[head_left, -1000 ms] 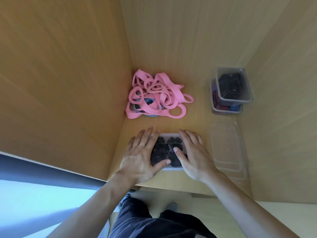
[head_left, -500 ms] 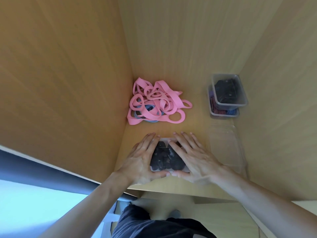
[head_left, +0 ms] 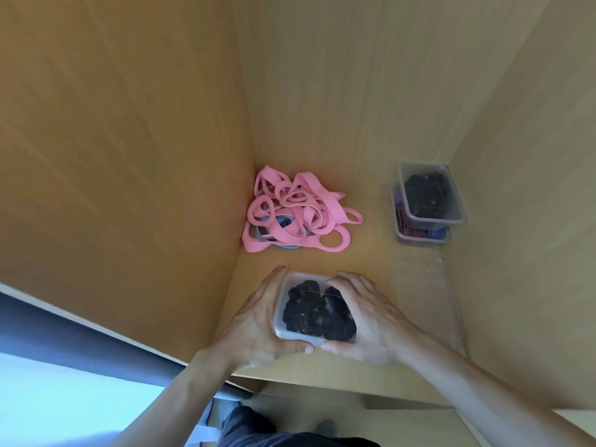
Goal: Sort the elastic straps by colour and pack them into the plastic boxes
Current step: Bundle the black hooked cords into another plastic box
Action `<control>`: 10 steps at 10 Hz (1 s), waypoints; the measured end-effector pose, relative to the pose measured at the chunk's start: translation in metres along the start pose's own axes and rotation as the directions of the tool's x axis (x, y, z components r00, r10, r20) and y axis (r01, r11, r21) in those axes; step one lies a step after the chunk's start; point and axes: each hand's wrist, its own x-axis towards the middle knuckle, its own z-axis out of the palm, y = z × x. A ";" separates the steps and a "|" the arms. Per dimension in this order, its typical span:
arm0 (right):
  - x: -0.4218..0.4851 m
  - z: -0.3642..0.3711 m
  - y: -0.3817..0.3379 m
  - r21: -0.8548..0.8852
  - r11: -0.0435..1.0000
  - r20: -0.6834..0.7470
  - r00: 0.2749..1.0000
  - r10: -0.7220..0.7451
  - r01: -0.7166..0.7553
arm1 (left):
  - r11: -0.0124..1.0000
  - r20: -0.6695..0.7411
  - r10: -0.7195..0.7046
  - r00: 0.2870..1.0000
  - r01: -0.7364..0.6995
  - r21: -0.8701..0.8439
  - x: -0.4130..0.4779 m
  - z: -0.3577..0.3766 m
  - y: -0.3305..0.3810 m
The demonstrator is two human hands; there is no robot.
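I have the left hand point(head_left: 254, 317) and right hand point(head_left: 375, 317), each grip clamped on opposite sides of the black-strap box point(head_left: 301, 280), I judge to carry it level

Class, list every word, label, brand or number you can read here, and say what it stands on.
None can be read: the box of black straps, the stacked boxes, the pink straps and the shelf show no print; pale specks inside the stacked boxes are too small to tell.
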 end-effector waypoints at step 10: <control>-0.006 -0.041 -0.005 0.555 0.807 -0.045 0.962 0.271 -0.201 | 0.924 -0.102 0.066 0.993 -0.099 -0.370 0.009 -0.008 0.019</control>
